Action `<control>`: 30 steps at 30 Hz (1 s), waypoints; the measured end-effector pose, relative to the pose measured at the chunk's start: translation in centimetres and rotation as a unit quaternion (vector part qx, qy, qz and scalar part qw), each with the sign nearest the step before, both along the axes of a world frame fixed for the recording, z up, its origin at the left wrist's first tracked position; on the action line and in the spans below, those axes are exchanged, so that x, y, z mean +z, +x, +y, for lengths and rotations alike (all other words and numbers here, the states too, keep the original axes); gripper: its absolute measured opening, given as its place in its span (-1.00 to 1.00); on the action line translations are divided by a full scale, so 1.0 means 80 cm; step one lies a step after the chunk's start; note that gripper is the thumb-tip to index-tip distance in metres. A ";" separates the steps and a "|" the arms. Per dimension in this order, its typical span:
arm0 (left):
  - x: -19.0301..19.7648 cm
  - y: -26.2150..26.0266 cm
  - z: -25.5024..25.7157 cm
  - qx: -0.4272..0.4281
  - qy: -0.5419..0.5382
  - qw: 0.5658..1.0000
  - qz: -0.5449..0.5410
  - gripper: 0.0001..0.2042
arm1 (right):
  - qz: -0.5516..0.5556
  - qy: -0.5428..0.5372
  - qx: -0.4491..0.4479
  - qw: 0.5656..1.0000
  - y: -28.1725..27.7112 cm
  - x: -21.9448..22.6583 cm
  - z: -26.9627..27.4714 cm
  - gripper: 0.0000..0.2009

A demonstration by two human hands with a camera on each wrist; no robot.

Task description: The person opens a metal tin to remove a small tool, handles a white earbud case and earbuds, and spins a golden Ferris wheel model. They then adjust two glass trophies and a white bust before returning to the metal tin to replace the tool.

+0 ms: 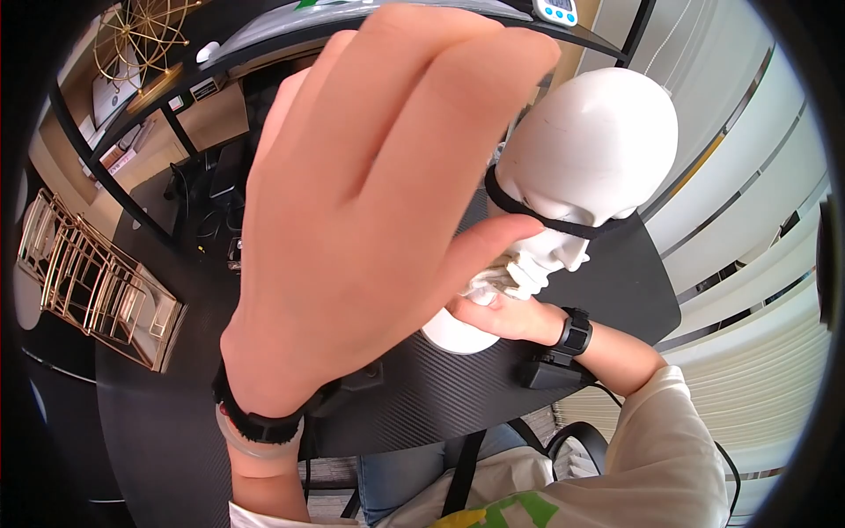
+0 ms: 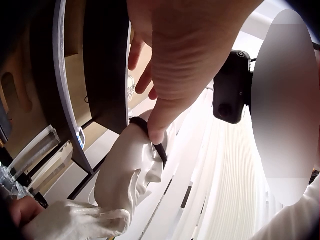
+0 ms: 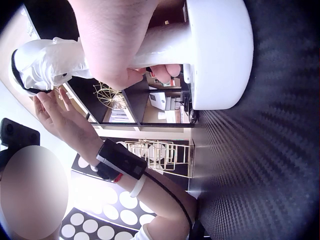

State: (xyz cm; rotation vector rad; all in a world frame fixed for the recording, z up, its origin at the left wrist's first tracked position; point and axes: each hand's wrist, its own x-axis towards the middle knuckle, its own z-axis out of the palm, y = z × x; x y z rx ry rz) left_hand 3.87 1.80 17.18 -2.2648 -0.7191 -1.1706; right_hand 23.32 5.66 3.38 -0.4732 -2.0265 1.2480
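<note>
A white mannequin head (image 1: 598, 132) stands tilted on its round white base (image 3: 220, 60). Across its eyes and round toward the back runs a black band (image 2: 160, 152). My left hand (image 1: 352, 211) is raised beside the face, with the thumb tip resting on the band near one eye. Its other fingers stretch out loosely past the head in the left wrist view. Low down, my right hand (image 3: 112, 35) grips the neck just above the base. A white, wrinkled sculpted form (image 2: 90, 217) sits below the mannequin's chin.
A gold wire rack (image 1: 106, 282) stands at the left of the dark table (image 1: 422, 396). Behind is a black shelf with a gold wheel ornament (image 1: 145, 44) and a white timer (image 1: 556, 11). White vertical blinds (image 1: 739, 211) hang at the right.
</note>
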 end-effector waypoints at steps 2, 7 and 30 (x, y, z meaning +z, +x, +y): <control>0.005 -0.002 -0.003 0.006 0.004 1.000 0.006 -0.26 | 0.002 -0.008 0.001 1.000 -0.001 -0.002 0.000 -0.87; 0.010 -0.009 -0.009 0.030 0.019 0.999 0.032 -0.26 | 0.007 -0.028 0.021 0.999 -0.003 -0.016 0.007 -0.88; 0.023 -0.021 -0.049 0.181 -0.098 0.976 0.074 -0.80 | -0.006 -0.042 0.063 0.997 0.004 -0.008 0.011 -0.82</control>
